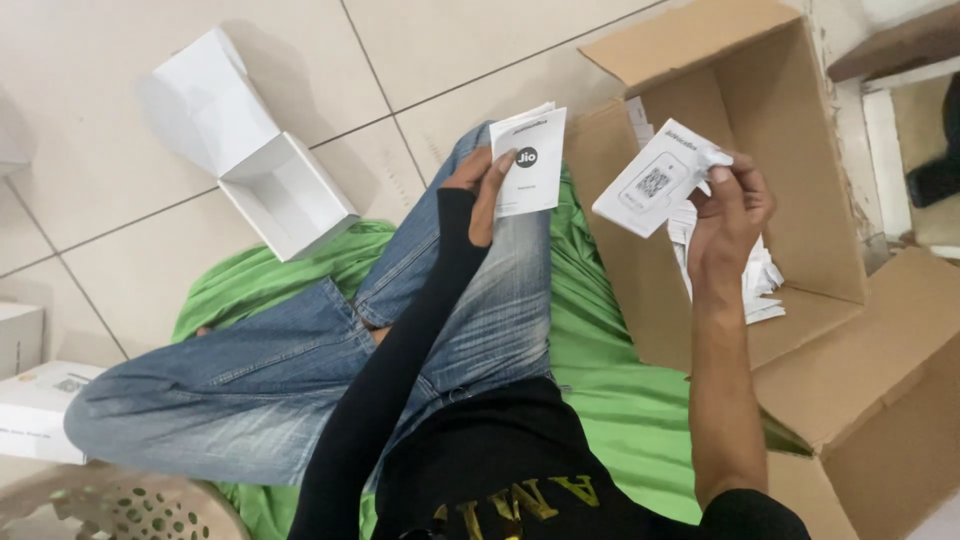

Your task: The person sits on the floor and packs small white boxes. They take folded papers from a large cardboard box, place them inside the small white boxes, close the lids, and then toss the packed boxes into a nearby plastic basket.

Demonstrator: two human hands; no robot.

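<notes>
Inside, cardboard box (800,200) holds white leaflets (760,275); hands (735,205) hold more.

The tiled floor (120,60) carries a green cloth (620,390), an open white box (250,160), a cardboard box (800,230) and a basket (130,505).

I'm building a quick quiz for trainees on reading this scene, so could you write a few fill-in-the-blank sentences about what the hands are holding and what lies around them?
1. The left hand holds a small stack of white ____.
2. The right hand holds a white card over the open ____ box.
3. The person sits on a ____ cloth spread over the tiled floor.
4. An open, empty white box lies on the floor beside the person's ____ hand.

Missing words: cards; cardboard; green; left
</notes>
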